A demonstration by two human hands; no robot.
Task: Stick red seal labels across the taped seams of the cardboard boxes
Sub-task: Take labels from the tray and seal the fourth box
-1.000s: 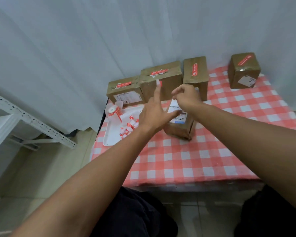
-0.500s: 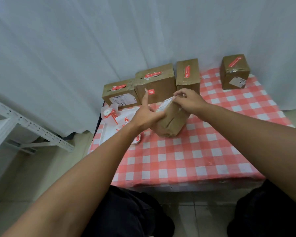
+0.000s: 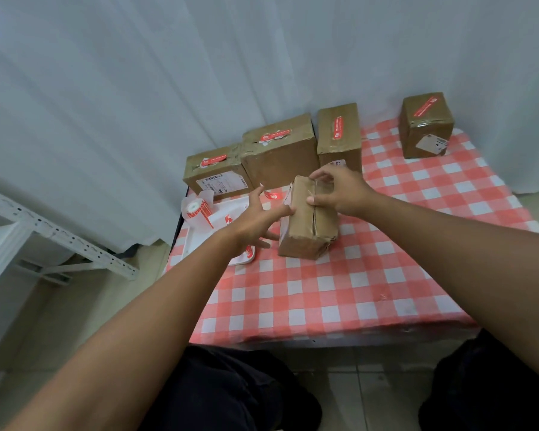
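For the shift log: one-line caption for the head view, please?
Right hand grips unsealed box seam-up; left hand steadies it, red label on fingertip.

1. A pale grey-white pleated curtain (image 3: 137, 104) hangs across the whole back, falling in soft folds.
2. The red-and-white checked cloth-covered surface (image 3: 339, 293) sits right against it.
3. A white perforated metal shelf frame (image 3: 59, 234) stands at left.
4. Pale beige floor tiles (image 3: 75, 306) below.
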